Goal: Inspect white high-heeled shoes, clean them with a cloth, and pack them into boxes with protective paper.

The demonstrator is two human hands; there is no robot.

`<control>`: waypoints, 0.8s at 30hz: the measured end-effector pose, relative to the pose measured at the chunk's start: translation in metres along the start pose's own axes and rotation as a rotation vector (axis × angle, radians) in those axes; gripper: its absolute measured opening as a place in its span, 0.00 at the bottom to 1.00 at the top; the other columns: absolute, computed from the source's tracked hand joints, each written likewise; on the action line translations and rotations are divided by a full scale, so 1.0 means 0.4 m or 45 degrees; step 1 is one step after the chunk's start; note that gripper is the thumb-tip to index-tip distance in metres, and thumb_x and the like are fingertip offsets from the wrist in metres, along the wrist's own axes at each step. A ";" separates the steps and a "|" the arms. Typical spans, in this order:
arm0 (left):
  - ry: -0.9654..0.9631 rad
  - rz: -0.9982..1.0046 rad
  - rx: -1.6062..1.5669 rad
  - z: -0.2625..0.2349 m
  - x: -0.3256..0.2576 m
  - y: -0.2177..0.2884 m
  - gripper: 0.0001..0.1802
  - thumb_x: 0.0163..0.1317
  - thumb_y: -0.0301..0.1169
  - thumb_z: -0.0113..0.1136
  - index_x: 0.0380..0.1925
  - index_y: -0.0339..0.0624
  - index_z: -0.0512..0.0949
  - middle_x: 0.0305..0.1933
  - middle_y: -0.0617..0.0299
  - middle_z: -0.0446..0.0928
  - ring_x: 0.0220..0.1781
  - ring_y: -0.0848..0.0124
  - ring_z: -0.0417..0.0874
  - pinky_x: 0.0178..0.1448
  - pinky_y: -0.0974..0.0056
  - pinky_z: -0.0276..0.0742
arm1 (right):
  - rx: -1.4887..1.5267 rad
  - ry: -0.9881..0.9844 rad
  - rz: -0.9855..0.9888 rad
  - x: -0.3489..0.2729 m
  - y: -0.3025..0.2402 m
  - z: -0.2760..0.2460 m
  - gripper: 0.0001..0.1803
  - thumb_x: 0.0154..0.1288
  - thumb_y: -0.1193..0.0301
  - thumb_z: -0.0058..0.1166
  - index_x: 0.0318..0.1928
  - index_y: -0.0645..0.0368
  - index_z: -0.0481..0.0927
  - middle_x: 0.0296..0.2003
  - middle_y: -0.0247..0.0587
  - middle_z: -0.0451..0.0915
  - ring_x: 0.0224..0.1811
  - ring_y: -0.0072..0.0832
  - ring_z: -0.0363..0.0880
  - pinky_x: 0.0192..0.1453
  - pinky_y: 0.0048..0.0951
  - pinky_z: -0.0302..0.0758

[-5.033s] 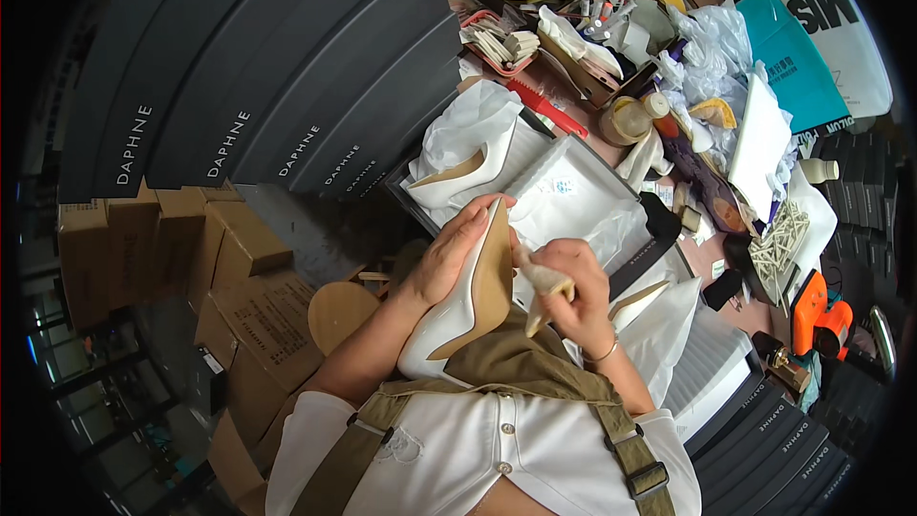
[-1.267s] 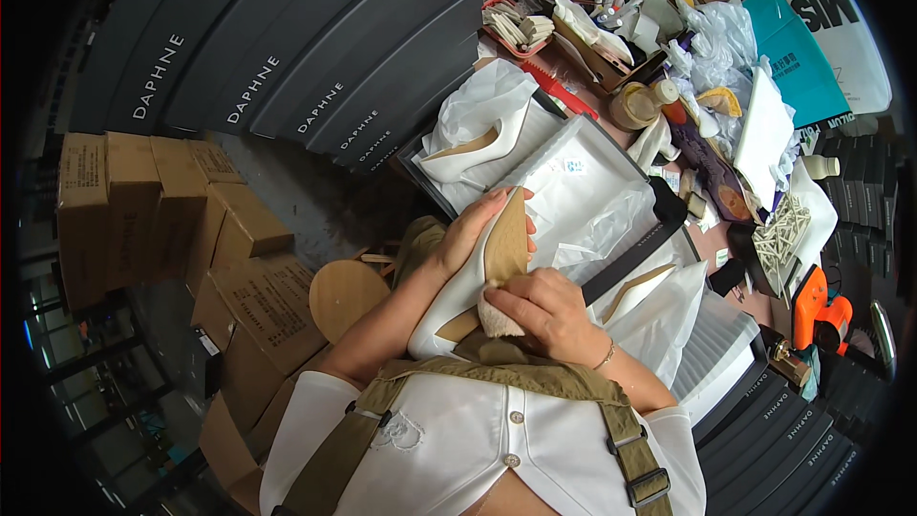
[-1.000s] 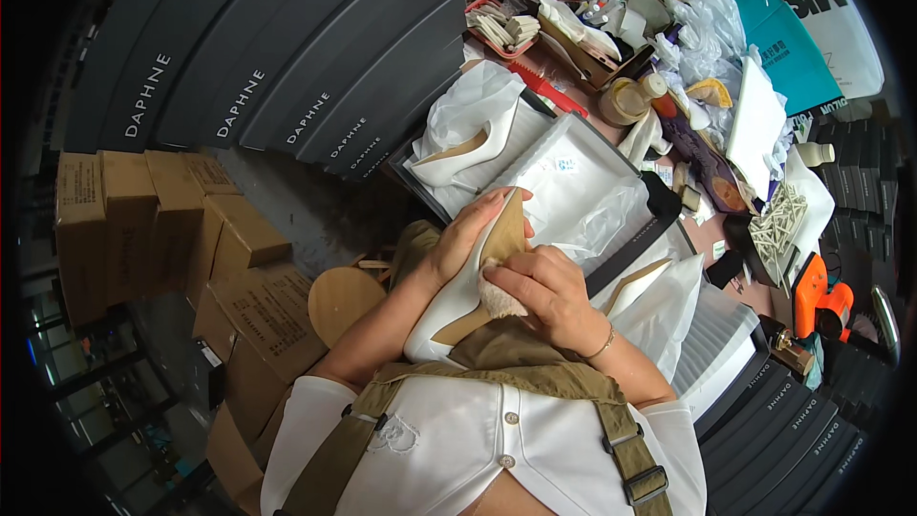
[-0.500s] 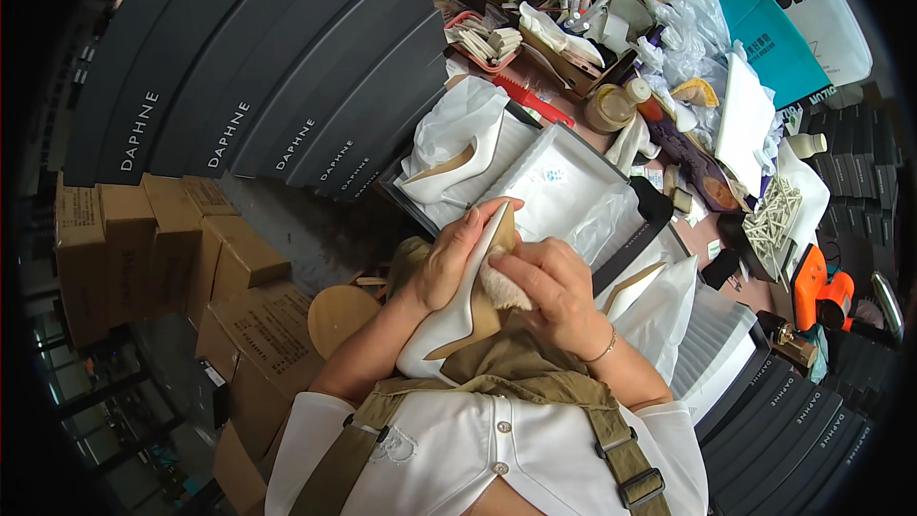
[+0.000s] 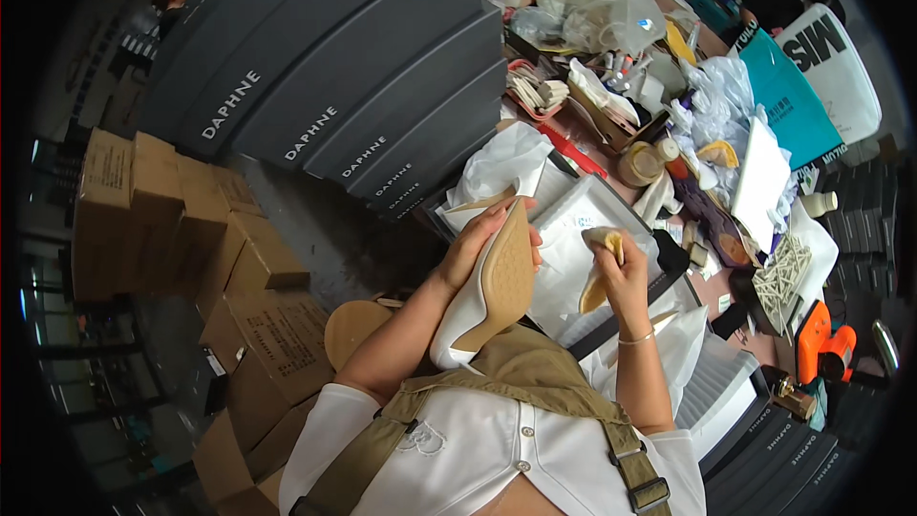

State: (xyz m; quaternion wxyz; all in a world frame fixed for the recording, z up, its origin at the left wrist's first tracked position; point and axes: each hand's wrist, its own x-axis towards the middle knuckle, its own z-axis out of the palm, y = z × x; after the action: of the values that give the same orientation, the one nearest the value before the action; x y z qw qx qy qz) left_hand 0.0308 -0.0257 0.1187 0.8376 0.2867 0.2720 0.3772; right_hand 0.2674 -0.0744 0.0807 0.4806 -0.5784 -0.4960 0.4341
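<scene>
A white high-heeled shoe (image 5: 509, 272) is gripped in my left hand (image 5: 470, 247), its tan sole turned up toward me. The fingers wrap round the toe end, and the heel end points down toward my apron. To the right, apart from the shoe, my right hand (image 5: 626, 279) pinches a folded cream-and-yellow cloth pad (image 5: 593, 294). Beneath both hands lies an open shoebox lined with white paper (image 5: 559, 291). White tissue paper (image 5: 506, 161) is bunched at the box's far left, partly covering another pale shoe.
Dark shoeboxes (image 5: 382, 48) are stacked at the far left, above brown cartons (image 5: 272, 349). Across the cluttered table lie plastic bags (image 5: 597, 0), a jar (image 5: 640, 164), a red tool (image 5: 576, 150), a tray of white sticks (image 5: 783, 272) and an orange tape dispenser (image 5: 814, 349).
My right hand has moved away from the shoe to the right, taking the cloth pad with it. The shoe has turned in my left hand from showing its tan inside to showing its sole.
</scene>
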 end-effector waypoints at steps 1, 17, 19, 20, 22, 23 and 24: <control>-0.018 0.032 -0.022 0.003 0.000 0.008 0.28 0.72 0.48 0.38 0.63 0.39 0.61 0.40 0.52 0.76 0.38 0.62 0.81 0.45 0.59 0.79 | 0.103 -0.029 0.102 -0.017 0.011 0.008 0.09 0.61 0.79 0.54 0.42 0.66 0.81 0.36 0.35 0.77 0.35 0.22 0.73 0.41 0.21 0.69; 0.013 -0.015 -0.592 -0.076 0.043 -0.039 0.28 0.72 0.47 0.40 0.64 0.41 0.63 0.44 0.54 0.76 0.42 0.62 0.80 0.48 0.55 0.79 | 0.325 -0.068 0.132 -0.133 0.007 0.070 0.09 0.62 0.79 0.53 0.43 0.66 0.81 0.37 0.33 0.76 0.36 0.19 0.72 0.42 0.21 0.69; 0.176 -0.059 -0.562 -0.089 0.050 -0.054 0.27 0.72 0.47 0.41 0.63 0.41 0.65 0.45 0.55 0.76 0.42 0.62 0.80 0.50 0.55 0.79 | 0.347 -0.068 0.158 -0.151 0.013 0.079 0.09 0.62 0.79 0.53 0.43 0.66 0.81 0.38 0.34 0.76 0.36 0.19 0.72 0.41 0.21 0.69; 0.217 -0.079 -0.565 -0.099 0.058 -0.060 0.27 0.72 0.47 0.41 0.62 0.41 0.66 0.45 0.55 0.76 0.43 0.62 0.80 0.51 0.55 0.79 | 0.355 -0.064 0.163 -0.156 0.012 0.083 0.09 0.62 0.79 0.53 0.43 0.66 0.81 0.38 0.34 0.76 0.36 0.19 0.72 0.41 0.21 0.69; 0.322 -0.117 -0.551 -0.107 0.058 -0.073 0.25 0.72 0.46 0.42 0.60 0.41 0.68 0.44 0.55 0.76 0.43 0.62 0.81 0.53 0.54 0.78 | 0.362 -0.046 0.165 -0.168 0.016 0.088 0.09 0.62 0.79 0.53 0.43 0.66 0.81 0.39 0.34 0.77 0.35 0.19 0.72 0.41 0.21 0.69; 0.287 -0.118 -0.578 -0.112 0.058 -0.080 0.25 0.72 0.46 0.42 0.60 0.41 0.68 0.44 0.55 0.76 0.43 0.62 0.81 0.53 0.54 0.78 | 0.360 -0.027 0.163 -0.174 0.019 0.088 0.09 0.62 0.79 0.53 0.43 0.66 0.81 0.39 0.34 0.77 0.35 0.19 0.72 0.41 0.21 0.69; 0.251 -0.119 -0.605 -0.121 0.058 -0.088 0.25 0.72 0.46 0.42 0.60 0.40 0.68 0.44 0.55 0.76 0.43 0.62 0.80 0.52 0.54 0.78 | 0.358 -0.007 0.160 -0.181 0.022 0.088 0.09 0.63 0.79 0.52 0.43 0.66 0.81 0.39 0.34 0.77 0.35 0.19 0.72 0.41 0.21 0.69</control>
State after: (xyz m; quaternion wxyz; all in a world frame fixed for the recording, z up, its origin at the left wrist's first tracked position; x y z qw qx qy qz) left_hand 0.0282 -0.0134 0.0559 0.8674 0.0310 0.2689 0.4175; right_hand 0.2249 -0.1422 0.0681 0.5273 -0.5342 -0.3943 0.5301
